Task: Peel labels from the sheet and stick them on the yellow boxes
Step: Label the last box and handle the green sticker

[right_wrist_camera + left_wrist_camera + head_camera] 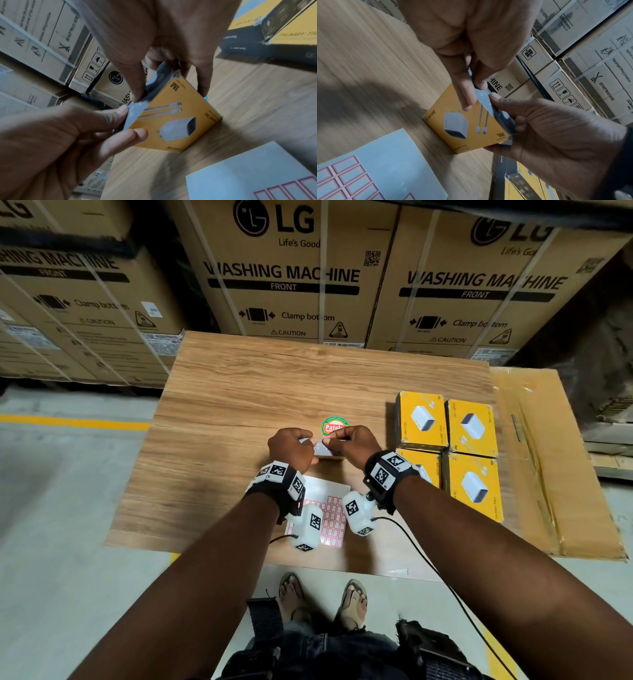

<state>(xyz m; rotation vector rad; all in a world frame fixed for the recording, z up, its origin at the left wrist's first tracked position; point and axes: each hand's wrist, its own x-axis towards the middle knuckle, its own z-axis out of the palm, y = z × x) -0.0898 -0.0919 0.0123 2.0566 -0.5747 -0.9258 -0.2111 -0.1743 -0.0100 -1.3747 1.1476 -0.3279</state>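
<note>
While we stand yellow box (467,125) on edge on desk (239,392), left hand (291,448) and right hand (354,445) curl fingers (137,88) round its grey top edge, steadying it for labelling; label sheet (329,508) lies nearer us, behind wrists.

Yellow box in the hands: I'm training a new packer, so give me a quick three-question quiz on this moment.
1. True or false: the box gripped by the left hand and the right hand lies flat on the table.
2. Where is the sheet? A: beyond the box. B: between the box and the person. C: on top of the other boxes.
3. How many other boxes lie right of the hands?
Key: 1 false, it stands on edge; 2 B; 3 four.
</note>
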